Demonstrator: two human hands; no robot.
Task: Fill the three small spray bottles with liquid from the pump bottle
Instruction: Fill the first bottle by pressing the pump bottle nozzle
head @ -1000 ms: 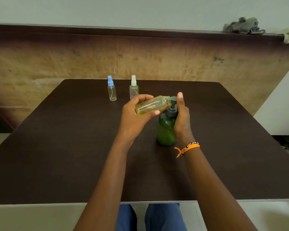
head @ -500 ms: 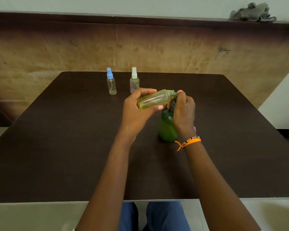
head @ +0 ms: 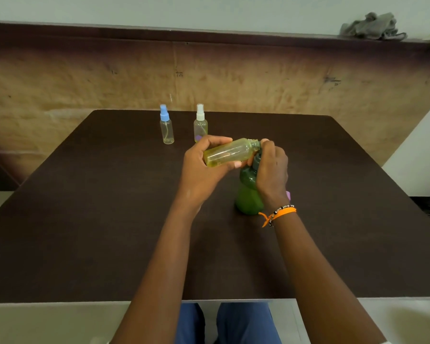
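The left hand (head: 204, 170) grips a capless spray bottle (head: 230, 152), tilted almost flat, its mouth at the green pump bottle (head: 248, 192) mid-table. The right hand (head: 271, 170) curls over the pump head (mostly hidden). Two capped bottles (head: 166, 127) (head: 200, 125) stand far left.

Three small spray bottles (head: 166, 129) (head: 200, 125) (head: 230, 152); one green pump bottle (head: 248, 192); two hands (head: 204, 167) (head: 272, 170); one table (head: 85, 219).
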